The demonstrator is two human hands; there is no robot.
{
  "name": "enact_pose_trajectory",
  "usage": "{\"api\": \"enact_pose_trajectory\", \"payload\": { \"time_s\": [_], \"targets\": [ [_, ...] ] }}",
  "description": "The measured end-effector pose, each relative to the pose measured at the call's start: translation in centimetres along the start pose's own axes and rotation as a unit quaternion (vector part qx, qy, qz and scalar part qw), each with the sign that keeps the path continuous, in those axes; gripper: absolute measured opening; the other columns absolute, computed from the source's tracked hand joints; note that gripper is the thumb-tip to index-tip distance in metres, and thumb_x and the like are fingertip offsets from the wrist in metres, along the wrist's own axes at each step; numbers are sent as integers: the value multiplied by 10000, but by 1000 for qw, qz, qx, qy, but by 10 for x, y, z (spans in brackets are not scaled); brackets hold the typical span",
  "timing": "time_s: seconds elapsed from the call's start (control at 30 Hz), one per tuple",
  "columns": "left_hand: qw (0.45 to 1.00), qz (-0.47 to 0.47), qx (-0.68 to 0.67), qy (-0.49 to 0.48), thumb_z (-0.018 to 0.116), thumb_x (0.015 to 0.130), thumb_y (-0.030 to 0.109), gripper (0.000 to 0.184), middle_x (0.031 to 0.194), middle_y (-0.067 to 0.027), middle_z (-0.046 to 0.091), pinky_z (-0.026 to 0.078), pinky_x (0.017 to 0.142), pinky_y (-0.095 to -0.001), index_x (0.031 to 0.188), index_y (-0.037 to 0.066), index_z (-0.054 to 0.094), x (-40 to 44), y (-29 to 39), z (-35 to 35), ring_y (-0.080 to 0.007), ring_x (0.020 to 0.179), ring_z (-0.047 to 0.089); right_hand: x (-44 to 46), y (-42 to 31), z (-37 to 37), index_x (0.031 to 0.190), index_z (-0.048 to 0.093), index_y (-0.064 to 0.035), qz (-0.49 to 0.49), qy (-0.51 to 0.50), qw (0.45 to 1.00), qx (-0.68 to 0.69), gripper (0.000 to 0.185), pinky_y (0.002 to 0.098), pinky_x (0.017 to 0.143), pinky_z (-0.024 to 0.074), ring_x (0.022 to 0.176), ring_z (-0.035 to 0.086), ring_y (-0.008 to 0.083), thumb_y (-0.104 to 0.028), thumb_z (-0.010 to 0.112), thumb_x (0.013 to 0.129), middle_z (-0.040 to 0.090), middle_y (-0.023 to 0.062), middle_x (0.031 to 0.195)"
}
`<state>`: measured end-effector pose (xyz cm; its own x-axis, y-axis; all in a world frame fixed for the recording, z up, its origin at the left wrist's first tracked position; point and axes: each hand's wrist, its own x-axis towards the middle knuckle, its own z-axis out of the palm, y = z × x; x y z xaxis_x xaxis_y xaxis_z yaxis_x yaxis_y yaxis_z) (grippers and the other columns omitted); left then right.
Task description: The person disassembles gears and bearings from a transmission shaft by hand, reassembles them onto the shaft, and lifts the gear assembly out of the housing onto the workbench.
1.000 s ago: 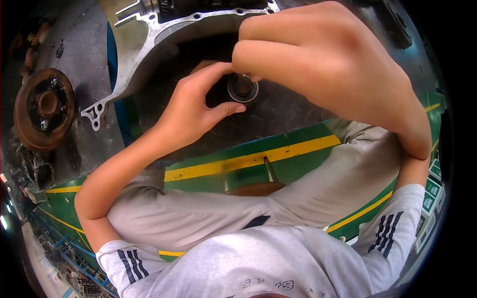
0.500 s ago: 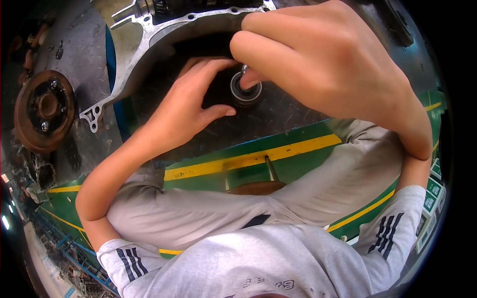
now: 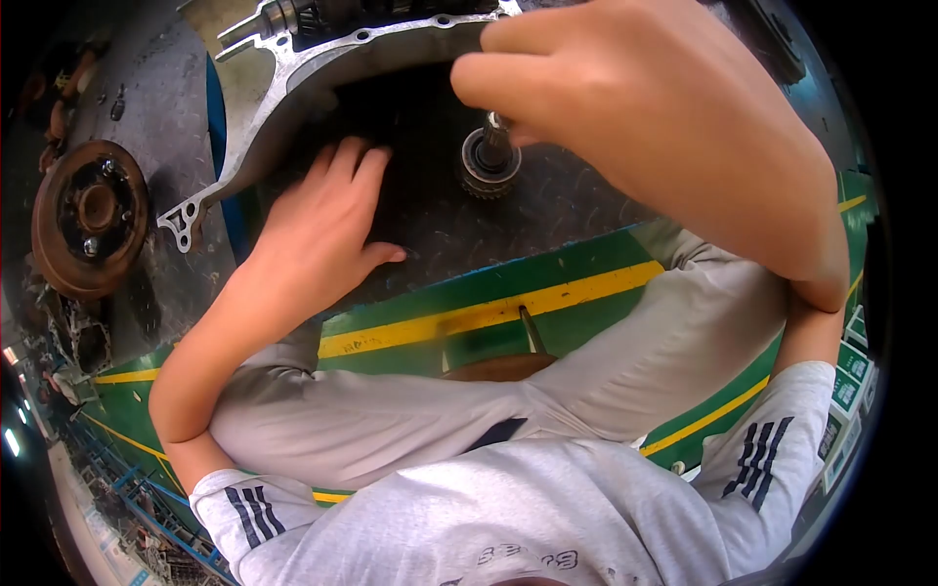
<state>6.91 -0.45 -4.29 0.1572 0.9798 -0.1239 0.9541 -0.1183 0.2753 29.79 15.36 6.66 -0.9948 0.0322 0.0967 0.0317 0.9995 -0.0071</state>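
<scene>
Toothed shaft (image 3: 495,153) | right hand (image 3: 596,103) apparently pinching its hidden top | left hand (image 3: 322,220) spread, apart | casing (image 3: 278,93) beyond; rusty disc (image 3: 95,207) leftward

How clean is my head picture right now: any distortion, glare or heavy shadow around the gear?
Head view: strong wide-angle bowing, with black corners; head view: dark shadow inside the curve of the metal casing; head view: small bright glare from lamps at far left; head view: gear teeth readable, shaft top hidden behind the right hand.

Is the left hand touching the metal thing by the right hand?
No, the left hand is open, and dark tabletop shows between it and the metal part.
</scene>
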Motion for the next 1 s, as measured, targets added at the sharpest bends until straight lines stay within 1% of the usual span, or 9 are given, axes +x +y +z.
{"api": "enact_pose_trajectory", "payload": {
  "time_s": [0.13,0.27,0.33,0.47,0.53,0.57,0.63,0.77,1.0],
  "targets": [
    [994,-65,19,-87,879,720,167,775,1218,-188,577,493,939,-470,1358,15,467,-3,5,-7,-421,1144,571,-3,-1,5,691,612,-40,-1,33,999,11,303,375,486,492,553,643,274,-243,671,908,594,99,624],
    [997,-47,34,-49,887,699,160,742,1153,-178,599,505,891,-465,1313,32,492,-12,4,-4,-405,1080,599,-1,0,10,670,611,-46,1,52,999,14,337,371,487,486,522,621,281,-254,666,929,586,102,595],
    [997,19,81,-8,886,688,153,718,1146,-177,599,512,864,-452,1283,44,500,-17,0,-14,-399,1065,610,3,1,10,659,610,-49,3,58,998,9,354,368,488,483,506,610,284,-260,663,939,582,103,581],
    [994,-17,80,-79,870,708,141,636,1082,-144,629,515,855,-445,1233,52,522,-24,-5,-28,-382,1038,626,14,2,4,638,609,-56,25,44,999,9,391,364,490,477,475,588,291,-272,659,960,574,106,552],
    [995,-15,57,-77,850,734,124,566,1060,-138,631,515,846,-448,1198,58,533,-24,-8,-24,-378,1021,631,22,1,-9,605,594,-54,36,6,999,34,426,370,486,466,464,569,288,-271,652,967,563,116,535],
    [997,-13,32,-75,830,759,108,497,1037,-132,633,515,837,-451,1163,64,544,-24,-9,-20,-375,1005,636,38,-2,-19,585,582,-51,101,-147,984,11,447,376,484,458,455,557,288,-262,643,975,550,118,532],
    [997,-15,20,-71,806,784,91,430,1019,-128,632,517,824,-449,1129,67,551,-23,-12,-15,-371,994,640,65,-15,-25,565,570,-48,165,-296,941,-13,470,382,481,450,445,544,289,-253,634,983,538,120,529],
    [998,-28,-30,-38,743,847,50,281,1005,-134,614,518,785,-448,1074,59,577,-18,-11,-12,-368,962,642,20,-4,6,678,599,-30,27,-10,999,25,294,377,527,471,546,587,303,-181,679,917,574,132,629],
    [987,45,-116,96,697,858,-54,256,1115,-172,601,528,844,-431,1091,39,645,-5,-2,3,-399,989,634,1,2,19,874,649,0,17,60,997,42,143,367,607,507,722,663,328,-56,759,801,638,155,803]
  ]
}}
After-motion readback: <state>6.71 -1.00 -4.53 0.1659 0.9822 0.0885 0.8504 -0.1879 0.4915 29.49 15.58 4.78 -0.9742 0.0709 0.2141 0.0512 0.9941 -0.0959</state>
